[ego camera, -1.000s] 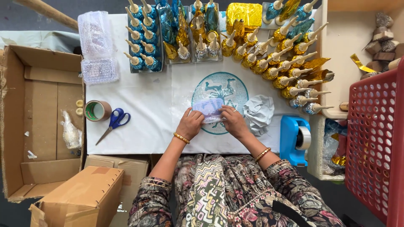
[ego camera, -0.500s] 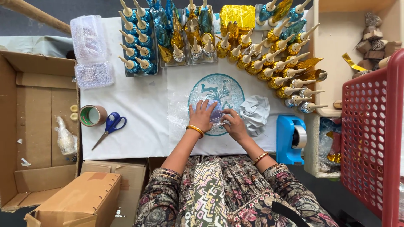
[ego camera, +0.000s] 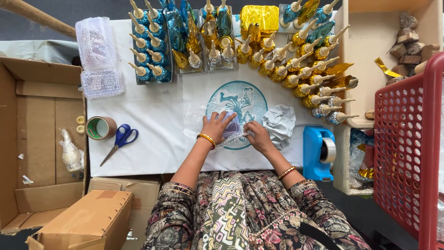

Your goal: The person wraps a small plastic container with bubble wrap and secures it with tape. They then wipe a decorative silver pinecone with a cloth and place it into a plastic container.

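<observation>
While both hands met at the middle of the white counter (ego camera: 152, 115), the left hand (ego camera: 216, 127) lay flat, fingers spread, on a small bluish packet (ego camera: 232, 126) — the packet rested on clear wrap (ego camera: 196, 126) over the round teal print (ego camera: 237, 99). The right hand (ego camera: 257, 136) pinched the wrap's edge just beside the packet, fingers pressed together.

Nearby: crumpled tissue (ego camera: 279, 124) touching the right hand's far side; blue tape dispenser (ego camera: 319, 153) at the right edge; scissors (ego camera: 121, 141) and tape roll (ego camera: 101, 128) well to the left; foil-wrapped pieces (ego camera: 305, 69) in an arc beyond.

Risk, as judged: the thin wrap could tear or bunch if pulled unevenly — and the packet might slide off centre if the flat hand eased its pressure.
</observation>
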